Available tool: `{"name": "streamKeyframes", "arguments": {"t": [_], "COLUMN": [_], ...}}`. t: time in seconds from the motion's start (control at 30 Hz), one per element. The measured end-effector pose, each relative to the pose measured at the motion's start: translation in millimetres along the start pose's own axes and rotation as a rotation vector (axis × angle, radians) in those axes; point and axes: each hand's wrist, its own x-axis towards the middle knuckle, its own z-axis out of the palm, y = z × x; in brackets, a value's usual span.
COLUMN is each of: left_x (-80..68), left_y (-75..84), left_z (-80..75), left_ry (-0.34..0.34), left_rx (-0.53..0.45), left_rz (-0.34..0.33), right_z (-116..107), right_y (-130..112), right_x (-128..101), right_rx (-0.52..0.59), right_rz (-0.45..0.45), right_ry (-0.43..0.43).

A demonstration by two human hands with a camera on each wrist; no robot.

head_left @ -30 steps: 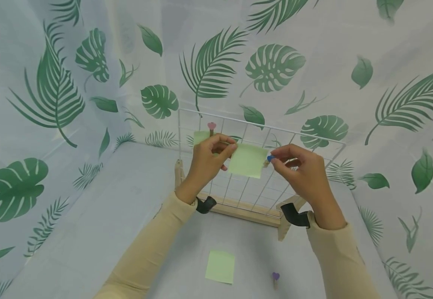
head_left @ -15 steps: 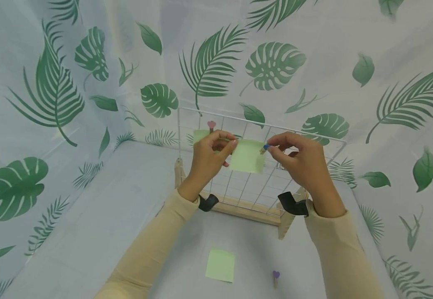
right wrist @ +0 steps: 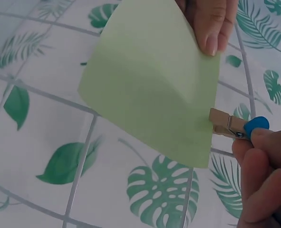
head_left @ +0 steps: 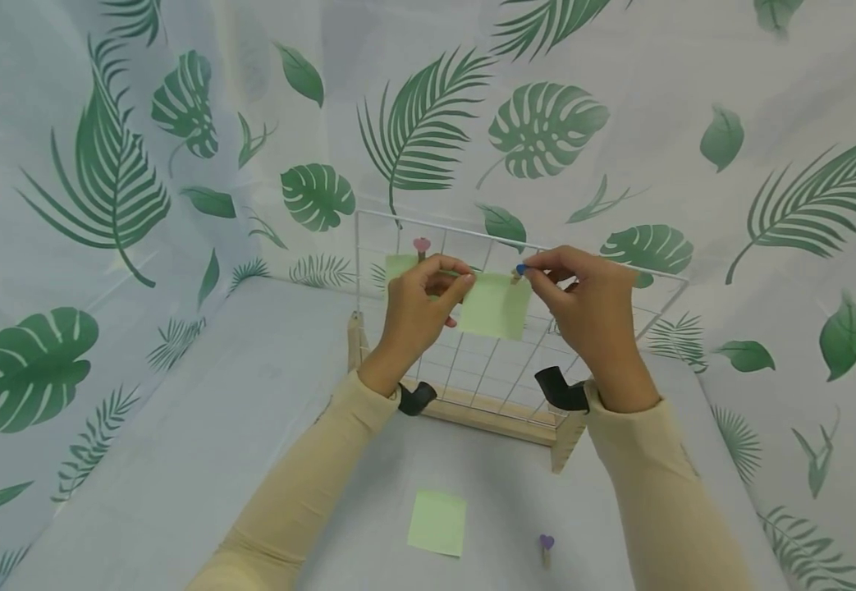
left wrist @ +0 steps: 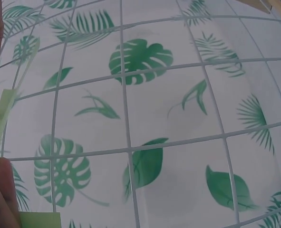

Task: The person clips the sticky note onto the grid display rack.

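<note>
A light green sticky note (head_left: 496, 308) hangs in front of the white wire grid (head_left: 464, 377). My left hand (head_left: 422, 308) pinches its upper left corner between thumb and fingers. At the note's top right edge, my right hand (head_left: 583, 300) pinches a small wooden clothespin (right wrist: 228, 124) by its blue end. The clothespin's tip overlaps the note's edge in the right wrist view, and the note (right wrist: 154, 85) bows there. Behind my left hand, a second green note (head_left: 398, 264) is on the grid with a pink heart clothespin (head_left: 421, 246) at its top.
On the white surface lie another green note (head_left: 437, 523) and a purple heart clothespin (head_left: 547, 548). The grid stands in a wooden base (head_left: 487, 419). Behind it hangs a leaf-printed white curtain (head_left: 428, 107). Both wrists carry black mounts (head_left: 562, 389).
My right hand has moved up and left, bringing the blue clothespin from beside the note onto its top right edge. The left hand keeps its pinch, rising slightly with the note.
</note>
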Motion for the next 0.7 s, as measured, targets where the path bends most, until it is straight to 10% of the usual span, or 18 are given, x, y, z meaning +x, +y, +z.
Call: {"name": "streamKeyframes", "arguments": {"t": [0.7], "left_x": [-0.1], "left_y": [-6.4], "left_z": [6.3], "left_ry": [0.036], "left_rx": [0.086], "left_rz": [0.076], "right_z": [15.9], "right_y": [-14.8], "right_x": [8.4], "right_rx": [-0.193], "right_rz": [0.018], "right_ry": [-0.032]}}
